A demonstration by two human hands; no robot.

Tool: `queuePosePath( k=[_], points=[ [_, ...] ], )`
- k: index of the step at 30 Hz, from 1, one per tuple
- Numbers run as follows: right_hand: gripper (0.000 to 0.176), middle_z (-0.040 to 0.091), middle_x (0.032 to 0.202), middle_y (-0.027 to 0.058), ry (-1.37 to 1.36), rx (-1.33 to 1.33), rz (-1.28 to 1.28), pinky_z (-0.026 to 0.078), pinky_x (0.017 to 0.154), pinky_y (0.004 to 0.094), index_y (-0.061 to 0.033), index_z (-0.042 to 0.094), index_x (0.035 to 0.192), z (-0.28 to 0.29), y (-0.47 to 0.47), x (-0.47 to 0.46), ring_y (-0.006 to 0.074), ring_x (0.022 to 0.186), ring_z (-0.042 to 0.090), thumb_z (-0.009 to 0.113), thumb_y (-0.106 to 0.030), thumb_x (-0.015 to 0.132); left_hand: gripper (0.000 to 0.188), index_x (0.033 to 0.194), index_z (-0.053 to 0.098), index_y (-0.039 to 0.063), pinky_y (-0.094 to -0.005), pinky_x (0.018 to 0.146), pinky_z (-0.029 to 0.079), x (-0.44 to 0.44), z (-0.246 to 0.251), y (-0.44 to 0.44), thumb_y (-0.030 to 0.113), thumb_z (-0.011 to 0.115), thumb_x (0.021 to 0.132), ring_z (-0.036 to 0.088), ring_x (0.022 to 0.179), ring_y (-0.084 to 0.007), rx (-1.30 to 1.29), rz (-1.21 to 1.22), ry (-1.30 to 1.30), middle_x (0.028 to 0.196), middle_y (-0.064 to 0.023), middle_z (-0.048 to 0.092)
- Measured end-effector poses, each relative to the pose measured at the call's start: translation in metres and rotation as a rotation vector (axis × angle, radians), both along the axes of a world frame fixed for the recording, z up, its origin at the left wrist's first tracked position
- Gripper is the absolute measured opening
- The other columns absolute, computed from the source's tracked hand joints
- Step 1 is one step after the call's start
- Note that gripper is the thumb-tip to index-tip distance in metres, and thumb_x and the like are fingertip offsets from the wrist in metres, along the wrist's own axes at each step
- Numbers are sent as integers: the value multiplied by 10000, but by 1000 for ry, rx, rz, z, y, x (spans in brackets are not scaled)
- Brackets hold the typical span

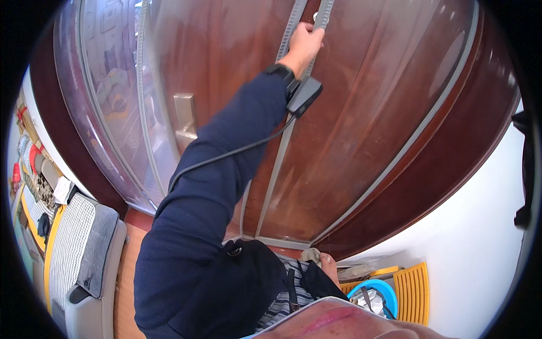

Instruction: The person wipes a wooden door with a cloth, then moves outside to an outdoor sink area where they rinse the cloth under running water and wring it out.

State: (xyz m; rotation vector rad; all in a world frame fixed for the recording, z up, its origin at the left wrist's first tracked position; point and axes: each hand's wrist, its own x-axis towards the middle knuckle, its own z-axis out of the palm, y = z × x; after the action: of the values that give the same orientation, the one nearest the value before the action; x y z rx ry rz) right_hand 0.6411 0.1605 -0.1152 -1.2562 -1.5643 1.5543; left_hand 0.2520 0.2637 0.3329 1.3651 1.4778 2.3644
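Observation:
My left hand (305,42), in a dark blue sleeve with a black strap and a cabled grey device at the wrist, reaches up to a clear plastic door curtain (360,106). Its fingers are closed at the grey ribbed edge strip (324,15) of the curtain. A second grey strip (288,36) runs just left of the hand. Behind the plastic stands a reddish-brown wooden door (237,55) with a metal handle plate (185,112), left of my forearm. A small white round thing shows above the fingers. My right hand is out of view.
At the left stands a sofa (72,237) with patterned covers and cloths, beside orange-brown flooring (127,271). Low at the right, a blue basin (391,292) with crumpled things stands by a yellow slatted plastic piece (413,292) and a white wall (457,254). A bare foot appears near the door's base.

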Motion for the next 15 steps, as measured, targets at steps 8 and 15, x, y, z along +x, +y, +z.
queuePosePath(
  k=[8,15],
  points=[
    [454,564,1112,131,697,-744,44,431,881,352,-10,513,1128,-12,11,2,263,999,553,370,-367,885,177,975,489,1,-248,698,474,24,-156,-51,155,473,889,601,792,-126,-181,-197,82,867,-76,609],
    [363,544,1143,120,626,-900,113,411,920,361,-10,476,1168,-5,-3,-28,254,1023,538,428,-158,840,251,1115,434,8,-275,844,440,55,-210,-101,95,470,882,517,1019,-140,-213,-581,178,1053,-93,557]
  ],
)
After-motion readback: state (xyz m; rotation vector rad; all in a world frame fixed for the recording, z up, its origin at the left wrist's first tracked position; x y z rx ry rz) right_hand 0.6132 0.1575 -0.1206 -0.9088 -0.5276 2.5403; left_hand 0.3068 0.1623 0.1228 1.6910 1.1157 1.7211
